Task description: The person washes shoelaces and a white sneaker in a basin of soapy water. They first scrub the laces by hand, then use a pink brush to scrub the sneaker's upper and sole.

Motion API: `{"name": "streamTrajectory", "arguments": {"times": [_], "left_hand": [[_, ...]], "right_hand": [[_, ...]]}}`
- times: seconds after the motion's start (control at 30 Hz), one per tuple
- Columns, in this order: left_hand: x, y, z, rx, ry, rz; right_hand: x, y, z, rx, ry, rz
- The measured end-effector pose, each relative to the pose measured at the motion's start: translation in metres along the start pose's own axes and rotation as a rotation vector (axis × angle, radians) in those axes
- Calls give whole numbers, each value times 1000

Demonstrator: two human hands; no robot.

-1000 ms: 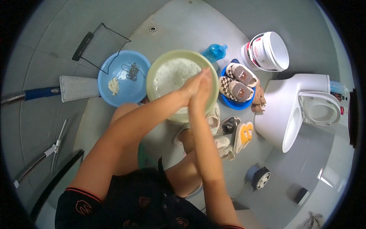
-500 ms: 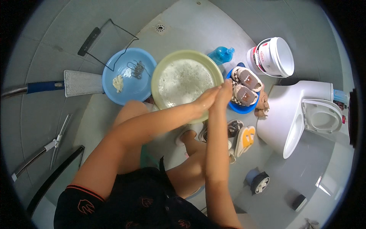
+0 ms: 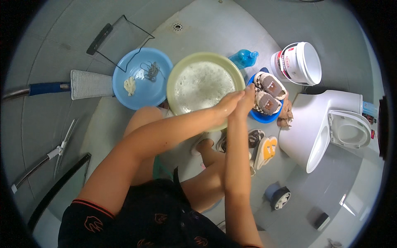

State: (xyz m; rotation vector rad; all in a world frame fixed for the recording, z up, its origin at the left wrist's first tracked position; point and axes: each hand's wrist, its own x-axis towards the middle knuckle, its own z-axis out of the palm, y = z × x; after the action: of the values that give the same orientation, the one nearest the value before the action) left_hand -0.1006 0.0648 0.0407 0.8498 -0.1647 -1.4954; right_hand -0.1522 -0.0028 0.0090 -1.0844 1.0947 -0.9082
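My left hand [image 3: 226,108] and my right hand [image 3: 245,102] are pressed together over the right rim of a pale green basin [image 3: 175,74] of foamy water. Both look closed, and the undersides of the fingers are hidden. Whatever lies between them, if anything, does not show. Just right of my hands, a pair of checkered fleece-lined shoes [image 3: 269,95] rests on a small blue basin [image 3: 264,118]. Left of the green basin, a light blue basin [image 3: 124,101] holds a tangle of grey cord [image 3: 152,72] and a crumpled pale cloth [image 3: 130,86].
A blue bottle [image 3: 244,58] stands behind the green basin, with a white bucket [image 3: 308,64] lying farther right. The toilet [image 3: 308,124] is at right. Yellow-and-white slippers [image 3: 265,152] and dark shoes [image 3: 255,138] lie near my feet. A wire-handled tool [image 3: 99,39] leans at left.
The whole view has shifted slightly. My hands stay together at the basin's right rim, with hardly any change in their pose.
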Motion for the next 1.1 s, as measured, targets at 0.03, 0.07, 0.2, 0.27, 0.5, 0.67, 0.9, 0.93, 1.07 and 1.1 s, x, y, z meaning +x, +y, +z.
{"name": "streamTrajectory", "arguments": {"times": [0.03, 0.07, 0.2, 0.27, 0.5, 0.67, 0.9, 0.93, 1.07, 1.1], "left_hand": [[6, -1, -6, -37, 18, -27], [5, 11, -7, -96, 24, -23], [7, 19, -15, -48, 111, -2], [-6, 8, -7, 56, 42, -10], [-6, 26, 0, -17, 54, -55], [-6, 11, -8, -12, -7, -29], [-1, 12, -21, -80, 11, -23], [14, 12, -31, 38, 17, 143], [-16, 31, -8, -88, -50, -115], [-18, 24, -5, -65, -55, -97]], "right_hand": [[-16, 7, 3, 8, -31, -25], [-49, -2, 25, 20, -70, -53], [-68, -16, 41, -50, -121, -100], [-30, -17, 24, -95, -65, -51], [-56, -18, 32, -128, -135, -125], [-37, -17, 23, -70, -76, -94], [-64, -29, 45, -326, -79, -134], [-80, -25, 52, -200, -111, -177], [-47, -22, 38, -270, -62, -295], [-17, -21, 22, -262, 5, -271]]}}
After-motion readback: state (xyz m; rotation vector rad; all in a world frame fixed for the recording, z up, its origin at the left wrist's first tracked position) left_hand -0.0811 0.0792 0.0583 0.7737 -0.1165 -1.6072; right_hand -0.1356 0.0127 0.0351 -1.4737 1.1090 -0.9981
